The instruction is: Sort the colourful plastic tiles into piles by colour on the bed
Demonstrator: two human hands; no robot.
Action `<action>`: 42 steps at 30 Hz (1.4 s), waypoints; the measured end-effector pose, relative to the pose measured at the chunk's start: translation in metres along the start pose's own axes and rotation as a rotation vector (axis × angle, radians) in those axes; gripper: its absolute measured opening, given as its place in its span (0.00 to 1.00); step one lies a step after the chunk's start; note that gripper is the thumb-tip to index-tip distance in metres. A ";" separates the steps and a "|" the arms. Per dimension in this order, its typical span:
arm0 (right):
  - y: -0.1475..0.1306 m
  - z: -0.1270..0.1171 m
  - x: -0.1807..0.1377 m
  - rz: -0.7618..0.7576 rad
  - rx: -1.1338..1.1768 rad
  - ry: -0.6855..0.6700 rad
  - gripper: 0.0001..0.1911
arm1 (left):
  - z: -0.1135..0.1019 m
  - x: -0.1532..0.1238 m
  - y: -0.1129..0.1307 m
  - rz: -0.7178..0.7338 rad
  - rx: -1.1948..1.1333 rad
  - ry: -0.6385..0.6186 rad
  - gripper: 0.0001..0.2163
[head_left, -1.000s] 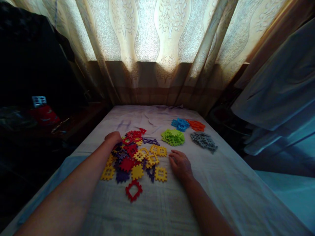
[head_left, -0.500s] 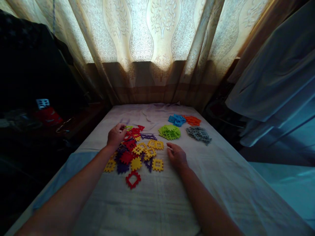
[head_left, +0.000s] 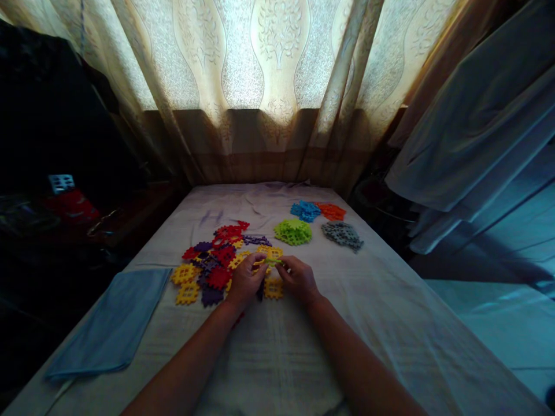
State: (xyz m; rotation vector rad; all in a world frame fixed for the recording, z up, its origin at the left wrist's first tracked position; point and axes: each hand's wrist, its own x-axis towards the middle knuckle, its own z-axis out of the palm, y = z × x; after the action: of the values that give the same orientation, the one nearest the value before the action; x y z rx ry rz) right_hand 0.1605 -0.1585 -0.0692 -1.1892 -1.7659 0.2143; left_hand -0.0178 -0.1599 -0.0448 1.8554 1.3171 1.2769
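Fingers of my left hand (head_left: 245, 282) and right hand (head_left: 300, 278) pinch a green piece (head_left: 273, 262) between them, over yellow pieces (head_left: 273, 288). Mixed pile (head_left: 219, 277) of red, purple and yellow is partly blocked by my left hand. Further off lie a lime pile (head_left: 293, 232), blue pile (head_left: 306, 211), orange pile (head_left: 332, 211) and grey pile (head_left: 342, 235). Folded blue cloth (head_left: 113, 323) lies left. Pale sheet (head_left: 368, 306) covers the surface; patterned curtain (head_left: 277, 133) hangs behind, hanging fabric (head_left: 468, 127) to the right.

Pale sheeting (head_left: 403, 329) bears notched pieces (head_left: 293, 232) and blue fabric (head_left: 115, 323)
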 end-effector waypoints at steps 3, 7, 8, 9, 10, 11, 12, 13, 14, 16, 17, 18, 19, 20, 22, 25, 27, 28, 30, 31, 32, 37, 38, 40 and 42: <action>0.018 -0.016 0.009 0.071 -0.069 0.166 0.12 | -0.019 0.000 -0.012 0.159 0.213 0.070 0.12; 0.051 -0.036 0.029 0.230 -0.249 0.350 0.15 | -0.061 -0.008 -0.030 0.305 0.429 0.132 0.11; 0.057 -0.037 0.032 0.263 -0.294 0.352 0.15 | -0.072 -0.011 -0.034 0.320 0.469 0.140 0.11; 0.062 -0.036 0.035 0.290 -0.337 0.333 0.16 | -0.084 -0.014 -0.039 0.333 0.502 0.142 0.11; 0.064 -0.033 0.036 0.312 -0.377 0.297 0.17 | -0.094 -0.017 -0.043 0.331 0.530 0.159 0.11; 0.065 -0.029 0.036 0.328 -0.416 0.244 0.18 | -0.104 -0.019 -0.048 0.326 0.556 0.178 0.11; 0.062 -0.024 0.034 0.336 -0.454 0.176 0.19 | -0.113 -0.022 -0.052 0.315 0.575 0.198 0.11; 0.059 -0.020 0.032 0.338 -0.492 0.104 0.20 | -0.121 -0.024 -0.056 0.295 0.586 0.221 0.11; 0.054 -0.016 0.029 0.338 -0.530 0.035 0.22 | -0.127 -0.025 -0.060 0.266 0.588 0.243 0.12; 0.044 -0.012 0.024 0.351 -0.597 -0.053 0.28 | -0.135 -0.027 -0.066 0.174 0.569 0.296 0.13; 0.040 -0.011 0.023 0.363 -0.624 -0.068 0.32 | -0.137 -0.028 -0.068 0.116 0.552 0.324 0.13; 0.037 -0.011 0.023 0.376 -0.644 -0.073 0.36 | -0.138 -0.028 -0.070 0.060 0.532 0.349 0.14; 0.036 -0.012 0.024 0.386 -0.658 -0.077 0.41 | -0.138 -0.028 -0.071 0.011 0.510 0.369 0.14; 0.037 -0.012 0.026 0.396 -0.667 -0.084 0.45 | -0.137 -0.027 -0.072 -0.028 0.488 0.379 0.15; 0.044 -0.012 0.033 0.419 -0.677 -0.115 0.52 | -0.136 -0.027 -0.074 -0.073 0.451 0.373 0.16; 0.066 -0.011 0.048 0.449 -0.666 -0.159 0.56 | -0.135 -0.028 -0.078 -0.097 0.419 0.360 0.17; 0.082 -0.010 0.058 0.407 -0.639 -0.187 0.57 | -0.136 -0.029 -0.081 -0.094 0.407 0.367 0.17; 0.089 -0.009 0.063 0.371 -0.622 -0.205 0.56 | -0.136 -0.029 -0.082 -0.091 0.404 0.369 0.16; 0.099 -0.004 0.072 0.304 -0.586 -0.234 0.55 | -0.135 -0.028 -0.083 -0.087 0.399 0.362 0.16; 0.102 0.000 0.076 0.285 -0.571 -0.238 0.54 | -0.135 -0.028 -0.084 -0.087 0.397 0.358 0.15; 0.104 0.004 0.080 0.277 -0.559 -0.231 0.54 | -0.134 -0.027 -0.084 -0.086 0.395 0.355 0.15; 0.104 0.036 0.103 0.285 -0.531 -0.145 0.52 | -0.132 -0.026 -0.086 -0.079 0.404 0.345 0.15; 0.103 0.043 0.109 0.285 -0.527 -0.137 0.52 | -0.132 -0.026 -0.086 -0.079 0.411 0.345 0.15; 0.103 0.058 0.121 0.285 -0.519 -0.124 0.51 | -0.132 -0.028 -0.087 -0.073 0.427 0.351 0.15; 0.104 0.071 0.135 0.298 -0.514 -0.119 0.51 | -0.132 -0.029 -0.088 -0.053 0.439 0.360 0.14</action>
State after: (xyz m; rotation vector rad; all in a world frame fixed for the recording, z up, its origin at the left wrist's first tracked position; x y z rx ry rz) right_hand 0.1613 0.0254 -0.0865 -1.8449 -1.7960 -0.0009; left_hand -0.1761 -0.1655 -0.0732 1.9076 1.9556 1.4258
